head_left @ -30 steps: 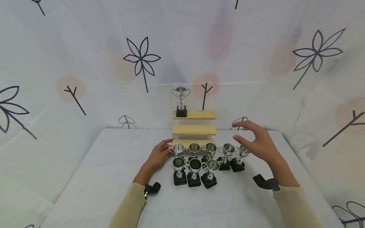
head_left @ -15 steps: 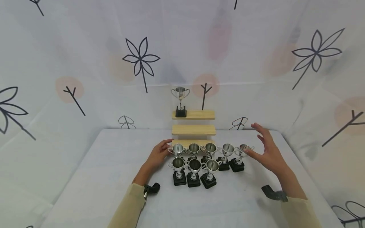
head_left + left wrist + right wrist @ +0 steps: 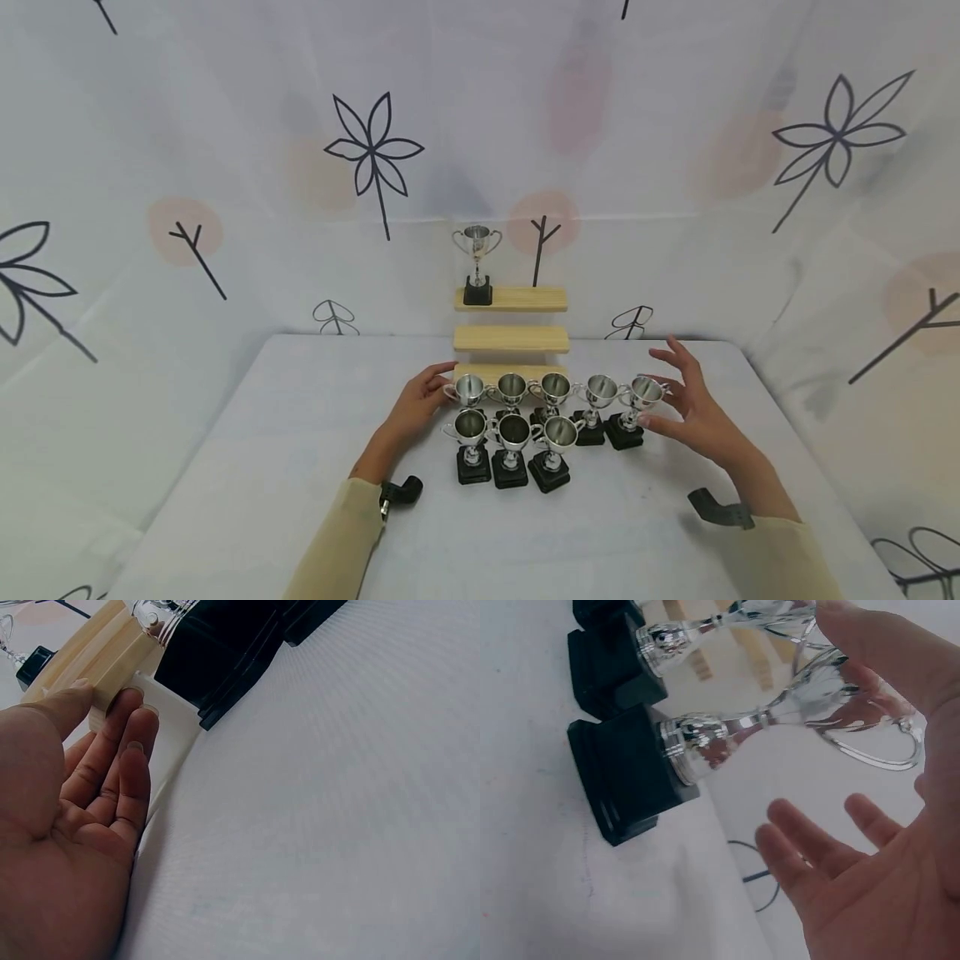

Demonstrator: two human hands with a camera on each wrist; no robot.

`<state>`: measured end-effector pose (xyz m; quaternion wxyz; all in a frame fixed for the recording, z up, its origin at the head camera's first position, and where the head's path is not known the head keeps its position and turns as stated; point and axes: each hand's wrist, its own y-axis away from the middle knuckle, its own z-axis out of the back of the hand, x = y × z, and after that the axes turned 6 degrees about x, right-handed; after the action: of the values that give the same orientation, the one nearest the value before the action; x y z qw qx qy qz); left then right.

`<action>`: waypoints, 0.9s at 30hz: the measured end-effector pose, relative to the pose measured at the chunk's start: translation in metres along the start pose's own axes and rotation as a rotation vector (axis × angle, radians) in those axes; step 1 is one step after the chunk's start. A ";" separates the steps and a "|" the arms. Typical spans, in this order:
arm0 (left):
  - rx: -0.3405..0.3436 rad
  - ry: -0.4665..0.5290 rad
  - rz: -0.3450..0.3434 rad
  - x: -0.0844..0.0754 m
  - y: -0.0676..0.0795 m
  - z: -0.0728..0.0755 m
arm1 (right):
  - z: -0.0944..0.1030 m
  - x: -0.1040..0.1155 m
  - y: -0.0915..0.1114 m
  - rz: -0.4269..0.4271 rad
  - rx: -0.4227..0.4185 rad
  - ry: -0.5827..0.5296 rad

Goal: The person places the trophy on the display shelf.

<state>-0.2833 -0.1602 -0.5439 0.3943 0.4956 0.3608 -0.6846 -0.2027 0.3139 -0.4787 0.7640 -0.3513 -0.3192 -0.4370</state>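
My left hand [image 3: 416,408] pinches the left end of the lowest wooden shelf board [image 3: 510,371]. In the left wrist view, the thumb lies on the board [image 3: 124,669] and the fingertips are at its underside. My right hand [image 3: 697,417] is beside the rightmost silver trophy cup [image 3: 645,392], its fingers spread around the cup without closing on it. This trophy's black base [image 3: 630,776] rests on the table in the right wrist view. Several more trophies [image 3: 556,387] stand upright in two rows before the shelf. One trophy [image 3: 477,242] sits on the left of the top board [image 3: 528,298].
The middle board [image 3: 512,338] lies between the top and lowest ones. All stand at the back of a white-covered table [image 3: 300,500]. Behind hangs a white cloth [image 3: 480,125] with line-drawn flowers. The front trophy row [image 3: 512,433] is close to the back row.
My right hand has moved right from above the end of the back row, then lowered beside the rightmost trophy. My left hand stays at the shelf. The trophies keep their places.
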 end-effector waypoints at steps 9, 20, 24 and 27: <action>-0.003 -0.010 -0.011 0.001 0.000 0.000 | -0.010 -0.011 0.002 -0.063 0.068 -0.105; -0.004 -0.025 -0.007 -0.002 0.000 0.000 | -0.014 -0.012 0.005 -0.157 0.070 -0.143; -0.014 -0.018 -0.001 -0.001 0.001 -0.001 | -0.015 -0.010 0.005 -0.140 0.064 -0.148; -0.019 -0.017 0.000 -0.002 0.001 -0.001 | -0.016 -0.011 0.005 -0.124 0.051 -0.139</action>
<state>-0.2812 -0.1593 -0.5420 0.4021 0.4861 0.3640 -0.6852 -0.2004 0.3078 -0.4970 0.7202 -0.3407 -0.4038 -0.4496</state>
